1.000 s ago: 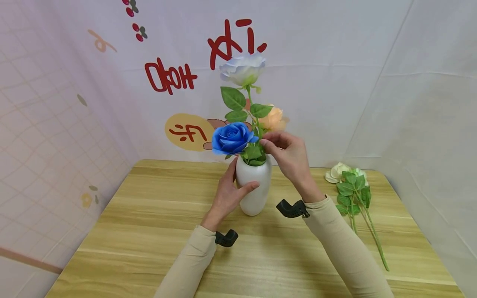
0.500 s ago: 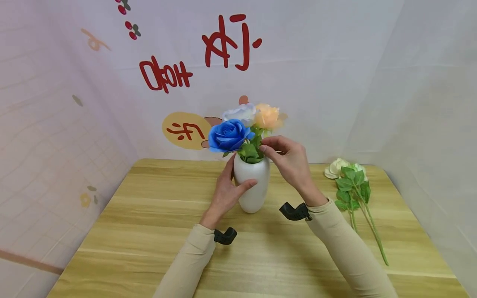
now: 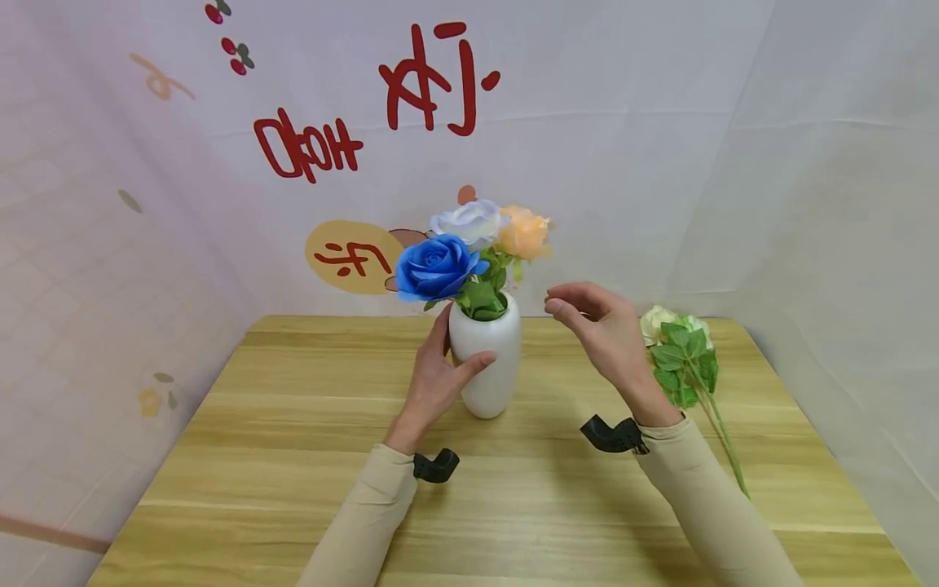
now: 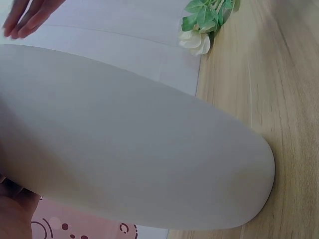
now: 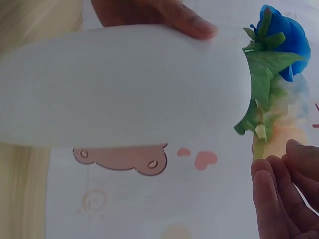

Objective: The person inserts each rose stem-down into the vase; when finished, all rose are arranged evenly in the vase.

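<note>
My left hand grips the vase, upright on the table, presumably to prevent tipping under three inserted roses. Beside it, my right hand, fingers loosely bent, narrowly parted, holds nothing.

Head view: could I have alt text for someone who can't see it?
A person's left hand grips a white vase holding a blue rose, a bluish-white rose and a peach rose on a wooden table; the right hand hovers beside it, empty. White roses lie farther right.
</note>
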Demonstrator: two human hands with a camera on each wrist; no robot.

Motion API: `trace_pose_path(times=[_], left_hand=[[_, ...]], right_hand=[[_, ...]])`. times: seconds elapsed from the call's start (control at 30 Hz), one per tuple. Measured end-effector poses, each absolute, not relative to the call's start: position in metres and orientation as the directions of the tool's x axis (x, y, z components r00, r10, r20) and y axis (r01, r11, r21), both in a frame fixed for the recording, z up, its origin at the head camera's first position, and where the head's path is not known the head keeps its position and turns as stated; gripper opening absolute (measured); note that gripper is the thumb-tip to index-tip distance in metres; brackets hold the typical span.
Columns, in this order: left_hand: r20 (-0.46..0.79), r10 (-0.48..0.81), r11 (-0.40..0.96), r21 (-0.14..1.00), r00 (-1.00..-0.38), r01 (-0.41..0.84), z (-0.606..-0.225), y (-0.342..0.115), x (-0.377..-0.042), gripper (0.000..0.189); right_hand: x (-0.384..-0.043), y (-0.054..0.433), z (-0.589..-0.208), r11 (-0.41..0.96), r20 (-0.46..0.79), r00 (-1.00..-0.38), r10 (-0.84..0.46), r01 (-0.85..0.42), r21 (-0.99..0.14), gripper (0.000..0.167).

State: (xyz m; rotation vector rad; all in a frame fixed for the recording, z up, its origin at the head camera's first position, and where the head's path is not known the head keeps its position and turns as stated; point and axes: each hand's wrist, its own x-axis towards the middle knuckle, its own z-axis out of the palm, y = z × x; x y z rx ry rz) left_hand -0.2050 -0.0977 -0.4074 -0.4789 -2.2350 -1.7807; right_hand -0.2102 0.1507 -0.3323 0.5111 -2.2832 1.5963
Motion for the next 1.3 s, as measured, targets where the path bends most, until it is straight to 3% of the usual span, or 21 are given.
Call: trace_pose_path(times=[0.27,0.77,1.3], left_hand=[[0.376,0.106,0.202,0.898,-0.921,0.390,-0.408,-0.098,-0.205,0.097],[0.371,0.112,0.188,0.903,-0.922,0.387,-0.408,-0.098,-0.204,0.094],[0.368,0.101,0.206,0.902,-0.925,0.381,-0.408,-0.098,-0.205,0.098]], right_hand=[[-0.202,0.183,-0.344,0.347,0.448,-0.892,-0.064,-0.441,-0.828,0.022],[-0.190,0.255,-0.365,0.423,0.323,-0.945,0.051,-0.273,-0.864,0.033],[-0.176,0.343,-0.396,0.621,0.244,-0.968,0.063,-0.153,-0.769,0.039]])
